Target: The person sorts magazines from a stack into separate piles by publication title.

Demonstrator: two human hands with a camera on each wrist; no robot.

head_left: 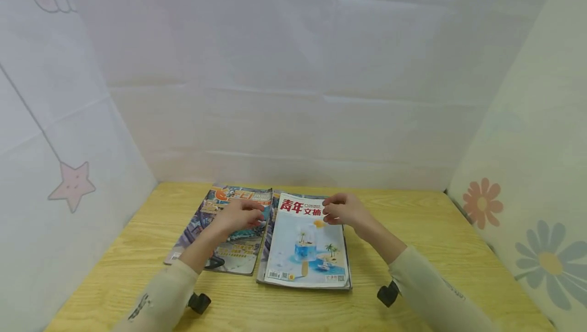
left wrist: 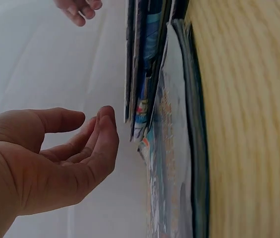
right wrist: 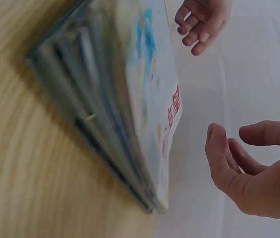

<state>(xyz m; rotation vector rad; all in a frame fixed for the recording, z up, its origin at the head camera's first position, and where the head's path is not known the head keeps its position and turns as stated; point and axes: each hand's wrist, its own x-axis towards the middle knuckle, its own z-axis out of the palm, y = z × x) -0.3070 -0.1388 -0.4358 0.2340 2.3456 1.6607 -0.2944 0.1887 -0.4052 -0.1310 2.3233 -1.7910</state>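
White-cover magazine (head_left: 308, 250) tops a stack (right wrist: 95, 109) on the tabletop (head_left: 110, 260); dark-cover magazine (head_left: 243, 240) beside. Lying flat, so probably stable unheld. Left hand (head_left: 240, 216), right hand (head_left: 346, 211) hover above, loosely curled, empty. Cloth (head_left: 275, 92) behind.

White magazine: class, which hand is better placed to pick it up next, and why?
Probably the right hand: empty, it hovers by the upper right corner of the white magazine, while the left hand is above the darker magazine.
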